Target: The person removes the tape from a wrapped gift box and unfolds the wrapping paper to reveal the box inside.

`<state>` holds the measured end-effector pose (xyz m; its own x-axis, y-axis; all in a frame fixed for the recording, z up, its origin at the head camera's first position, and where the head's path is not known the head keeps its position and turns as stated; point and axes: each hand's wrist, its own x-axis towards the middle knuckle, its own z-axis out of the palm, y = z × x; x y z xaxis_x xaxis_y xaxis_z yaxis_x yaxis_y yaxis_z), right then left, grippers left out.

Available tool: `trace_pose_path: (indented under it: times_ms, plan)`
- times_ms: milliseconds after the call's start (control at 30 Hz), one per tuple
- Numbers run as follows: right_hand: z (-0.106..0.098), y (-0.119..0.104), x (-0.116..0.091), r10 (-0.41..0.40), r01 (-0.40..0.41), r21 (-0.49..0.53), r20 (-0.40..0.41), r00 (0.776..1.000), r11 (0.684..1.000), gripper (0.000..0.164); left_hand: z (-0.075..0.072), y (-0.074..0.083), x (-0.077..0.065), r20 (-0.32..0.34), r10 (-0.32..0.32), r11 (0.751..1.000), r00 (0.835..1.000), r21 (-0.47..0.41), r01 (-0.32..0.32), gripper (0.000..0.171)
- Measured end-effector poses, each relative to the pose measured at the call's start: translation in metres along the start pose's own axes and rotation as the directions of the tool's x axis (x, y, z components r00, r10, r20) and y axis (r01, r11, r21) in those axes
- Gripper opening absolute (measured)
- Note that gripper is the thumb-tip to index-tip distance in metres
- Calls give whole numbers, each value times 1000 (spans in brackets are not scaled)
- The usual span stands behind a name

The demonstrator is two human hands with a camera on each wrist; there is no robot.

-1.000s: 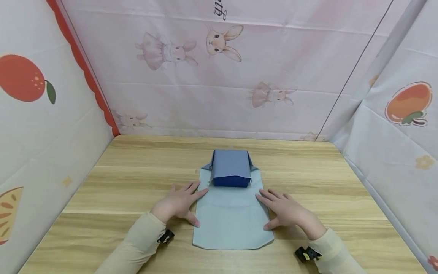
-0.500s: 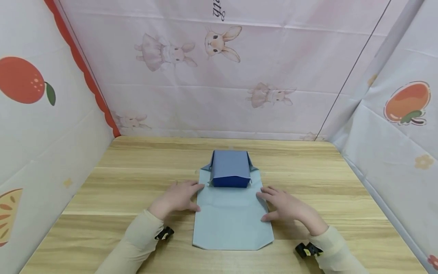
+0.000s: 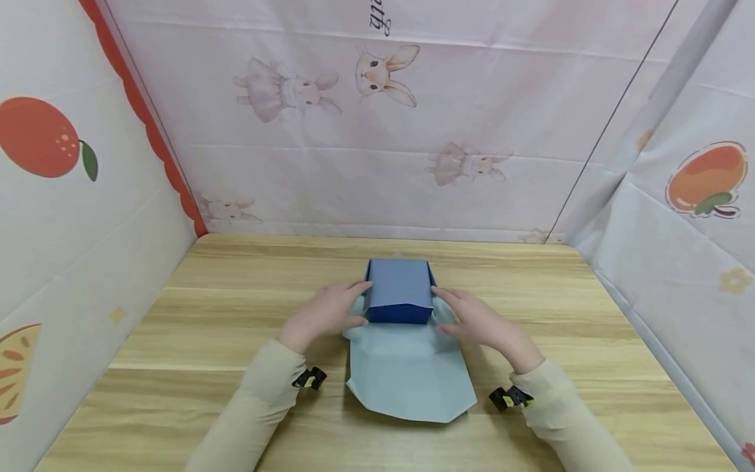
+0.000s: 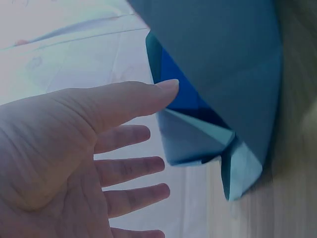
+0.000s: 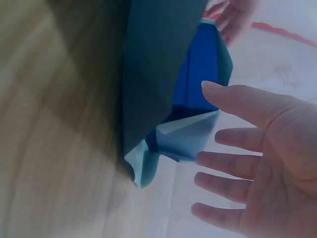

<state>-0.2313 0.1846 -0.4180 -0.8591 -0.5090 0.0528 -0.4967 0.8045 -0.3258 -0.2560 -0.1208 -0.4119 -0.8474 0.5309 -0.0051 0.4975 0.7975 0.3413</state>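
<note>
A dark blue box (image 3: 399, 314) sits on a sheet of pale blue wrapping paper (image 3: 409, 380). One part of the sheet is folded over the box's top, while the rest slopes toward me with its front edge lifted. Beside the box's left side is my left hand (image 3: 326, 313), fingers straight and thumb by the near corner. My right hand (image 3: 479, 321) mirrors it at the right side. Both wrist views show the fingers spread, holding nothing; folded paper side flaps (image 4: 198, 136) stand near the thumbs. Whether the fingertips touch the paper, I cannot tell.
All of this lies on a light wood-grain table (image 3: 248, 269). A printed pink cloth (image 3: 330, 183) hangs behind it, and white printed cloths (image 3: 678, 262) flank both sides. A small black camera (image 3: 510, 398) is strapped at each wrist.
Both hands have moved forward and inward from the sheet's side edges to the sides of the box. The paper's sides have bent up and its near edge has risen and shifted.
</note>
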Motion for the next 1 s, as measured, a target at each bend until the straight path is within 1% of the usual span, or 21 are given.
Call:
trace_pose_path:
  times_ms: [133,267,333,467,600,767,933,1000]
  plan:
    - [3,-1,11,1,-1,-23,-3,1000,1000,76,3,2,9,20,-28,999,999,-23,28,84]
    - [5,0,18,12,-13,-47,-16,1000,999,78,8,2,17,31,-53,999,998,5,53,90]
    - [6,1,20,14,-15,-59,-24,1000,998,79,10,1,19,31,-57,998,998,31,56,92]
    - [8,3,23,-7,2,-84,-53,999,996,78,13,1,21,21,-49,997,999,54,48,90]
    - [8,4,24,-37,28,-102,-85,996,994,76,15,4,22,22,-40,997,999,66,39,83]
    - [6,3,27,-73,57,-132,-121,990,990,69,16,6,24,-10,-33,994,999,101,34,74]
    - [3,3,30,-55,37,-122,-145,988,992,64,14,9,28,-68,-22,993,997,117,30,68]
    - [2,2,32,-51,32,-118,-164,985,993,62,13,9,31,-102,-5,992,995,123,18,65]
